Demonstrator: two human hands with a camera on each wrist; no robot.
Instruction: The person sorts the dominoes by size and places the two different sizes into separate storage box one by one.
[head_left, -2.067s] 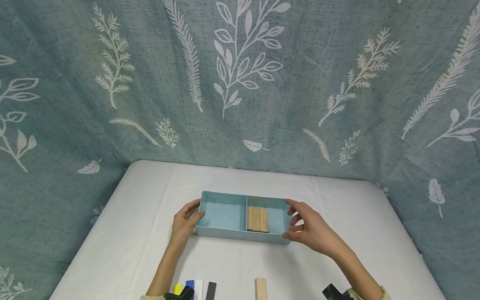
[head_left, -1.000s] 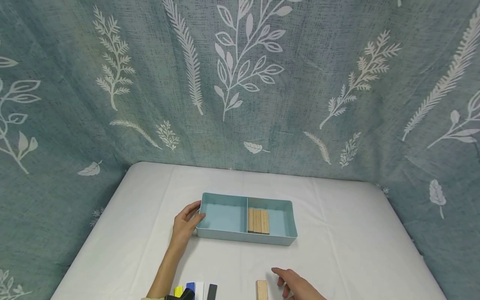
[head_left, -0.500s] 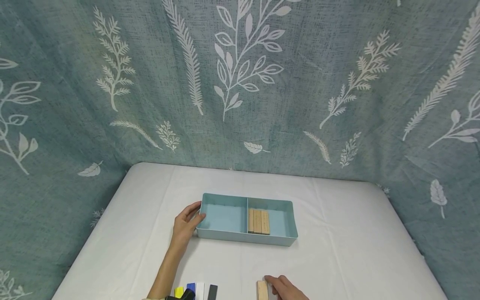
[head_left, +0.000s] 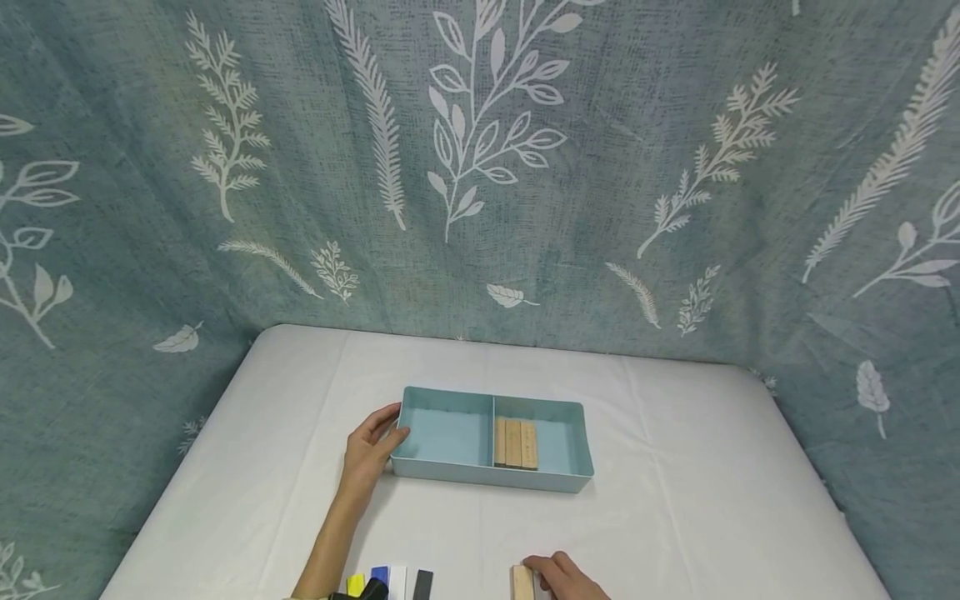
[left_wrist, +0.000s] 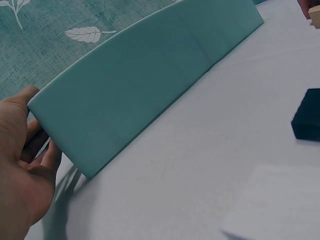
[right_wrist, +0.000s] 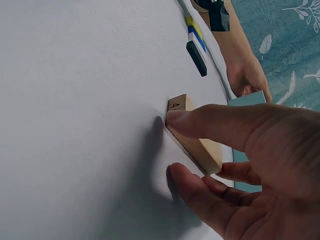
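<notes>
My left hand (head_left: 367,450) holds the left end of a light blue two-compartment box (head_left: 487,476), thumb over the rim. The left wrist view shows the box's long front wall (left_wrist: 135,90) with fingers at its corner. Several small wooden blocks (head_left: 514,443) stand side by side against the divider, in the right compartment; the left one is bare. At the front, my right hand (head_left: 567,581) pinches a loose wooden block (head_left: 523,583) by its ends. Seen from the right wrist, the thumb presses the near end, beside a printed 4, and a fingertip is at the far end.
Left of the loose block, near the front, lie a yellow block (head_left: 356,585), a blue block (head_left: 381,574), a white block (head_left: 398,581) and a black block (head_left: 423,585). A white cloth (head_left: 712,475) covers the table, with a leaf-patterned curtain (head_left: 480,275) behind.
My right hand has let go of the box's right end, come down to the front and taken hold of the loose wooden block. My left hand has stayed on the box.
</notes>
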